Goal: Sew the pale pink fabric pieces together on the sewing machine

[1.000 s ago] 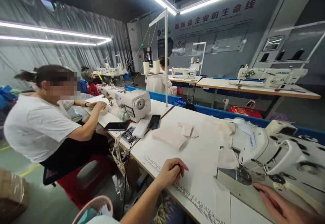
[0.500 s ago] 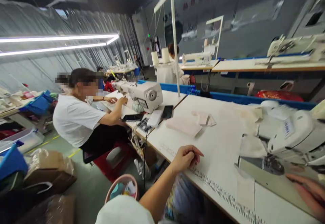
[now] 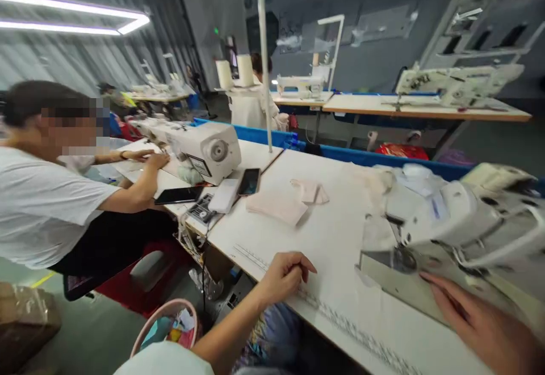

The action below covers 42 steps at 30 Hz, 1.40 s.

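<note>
Fabric (image 3: 276, 209) lies at twelve o'clock from my left hand (image 3: 286, 277), loosely half-curled, holding nothing; at four, my right hand (image 3: 479, 321), fingers extended, released, nears the sewing machine (image 3: 457, 205).

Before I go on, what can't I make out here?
Head view:
Left hand: palm hidden by its own curled fingers.
Right hand: forearm cut off by lower right corner.
Near sewing machine: right end cut off by right edge.
Ruler markings: numerals blurred.
Pink basket: lower part hidden by pale sleeve.
</note>
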Each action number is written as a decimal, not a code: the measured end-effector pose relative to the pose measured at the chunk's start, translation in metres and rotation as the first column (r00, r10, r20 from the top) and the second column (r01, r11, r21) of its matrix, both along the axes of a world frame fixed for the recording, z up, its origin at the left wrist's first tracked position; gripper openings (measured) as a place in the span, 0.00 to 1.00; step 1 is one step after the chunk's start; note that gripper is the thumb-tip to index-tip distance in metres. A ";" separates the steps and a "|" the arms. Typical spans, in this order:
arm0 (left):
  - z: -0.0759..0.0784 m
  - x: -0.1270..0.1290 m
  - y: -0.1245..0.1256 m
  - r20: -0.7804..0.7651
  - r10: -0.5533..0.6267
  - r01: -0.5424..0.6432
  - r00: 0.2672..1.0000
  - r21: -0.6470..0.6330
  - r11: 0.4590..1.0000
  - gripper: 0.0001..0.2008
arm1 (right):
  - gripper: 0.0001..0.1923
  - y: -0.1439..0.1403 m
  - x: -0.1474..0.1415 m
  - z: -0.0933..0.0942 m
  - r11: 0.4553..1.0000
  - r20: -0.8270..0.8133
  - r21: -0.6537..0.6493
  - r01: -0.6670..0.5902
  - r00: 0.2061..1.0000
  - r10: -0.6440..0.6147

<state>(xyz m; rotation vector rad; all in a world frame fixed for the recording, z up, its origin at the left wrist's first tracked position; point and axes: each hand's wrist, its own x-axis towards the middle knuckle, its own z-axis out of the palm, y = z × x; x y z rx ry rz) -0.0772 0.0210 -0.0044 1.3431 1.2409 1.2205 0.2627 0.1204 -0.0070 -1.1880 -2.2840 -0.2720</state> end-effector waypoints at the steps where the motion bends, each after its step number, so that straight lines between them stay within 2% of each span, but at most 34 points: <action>1: 0.001 -0.001 -0.002 -0.009 -0.012 0.012 1.000 -0.015 1.000 0.14 | 0.18 -0.006 -0.003 0.007 0.997 0.013 -0.026 -0.067 0.998 0.067; 2: 0.001 -0.002 -0.003 -0.013 -0.017 0.017 1.000 -0.030 0.999 0.14 | 0.19 -0.010 -0.005 0.012 0.995 0.017 -0.039 -0.089 0.996 0.089; 4: 0.001 -0.005 -0.002 -0.018 -0.035 0.034 0.999 -0.059 0.998 0.13 | 0.18 -0.013 -0.006 0.014 0.992 0.053 -0.127 -0.017 0.998 0.024; 8: 0.012 -0.002 0.005 -0.082 -0.010 0.007 0.997 -0.040 0.999 0.11 | 0.17 -0.015 0.003 0.002 0.976 0.086 -0.210 0.050 0.996 -0.033; 10: 0.023 0.010 0.006 -0.205 0.011 -0.004 0.979 0.036 0.999 0.11 | 0.16 -0.019 0.002 0.000 0.979 0.072 -0.201 0.029 0.997 -0.015; 11: 0.028 0.018 0.006 -0.308 0.008 0.027 0.951 0.110 0.994 0.11 | 0.15 -0.022 0.000 0.001 0.983 0.062 -0.183 0.008 0.998 0.004; 12: 0.032 0.028 0.007 -0.429 -0.002 0.094 0.903 0.194 0.976 0.11 | 0.15 -0.025 -0.002 0.003 0.987 0.053 -0.159 -0.022 0.998 0.030; 14: 0.034 0.047 0.008 -0.662 -0.009 0.294 0.750 0.321 0.900 0.13 | 0.14 -0.031 -0.009 0.007 0.990 0.027 -0.114 -0.078 0.996 0.082; 15: 0.033 0.056 0.009 -0.744 -0.003 0.384 0.668 0.341 0.858 0.14 | 0.14 -0.034 -0.012 0.009 0.988 0.018 -0.109 -0.105 0.994 0.108; 17: 0.027 0.068 0.009 -0.841 0.006 0.479 0.542 0.315 0.819 0.15 | 0.15 -0.037 -0.016 0.013 0.982 0.015 -0.124 -0.142 0.989 0.145; 21: 0.015 0.075 0.004 -0.950 -0.009 0.510 0.312 0.160 0.845 0.20 | 0.15 -0.036 -0.018 0.015 0.973 -0.004 -0.162 -0.162 0.987 0.163; 23: 0.012 0.076 0.003 -0.970 -0.007 0.505 0.241 0.119 0.855 0.22 | 0.16 -0.034 -0.016 0.011 0.975 -0.015 -0.174 -0.138 0.990 0.138; 28: 0.010 0.080 0.015 -0.980 -0.018 0.560 0.198 0.098 0.823 0.24 | 0.15 -0.030 -0.010 0.003 0.976 -0.005 -0.192 -0.097 0.995 0.098; 34: 0.010 0.087 0.047 -0.982 -0.025 0.671 0.186 0.109 0.733 0.27 | 0.15 -0.024 -0.008 0.001 0.973 -0.003 -0.227 -0.031 0.999 0.032; 37: 0.009 0.091 0.055 -0.982 -0.040 0.682 0.186 0.100 0.725 0.27 | 0.15 -0.025 -0.007 0.003 0.976 -0.021 -0.215 -0.028 0.999 0.024; 40: 0.008 0.093 0.058 -0.975 -0.044 0.661 0.218 0.114 0.742 0.27 | 0.16 -0.028 -0.006 0.008 0.986 -0.031 -0.153 -0.062 0.998 0.058; 42: 0.007 0.092 0.061 -0.960 -0.059 0.672 0.272 0.146 0.726 0.28 | 0.16 -0.027 -0.004 0.008 0.993 -0.040 -0.087 -0.083 0.996 0.080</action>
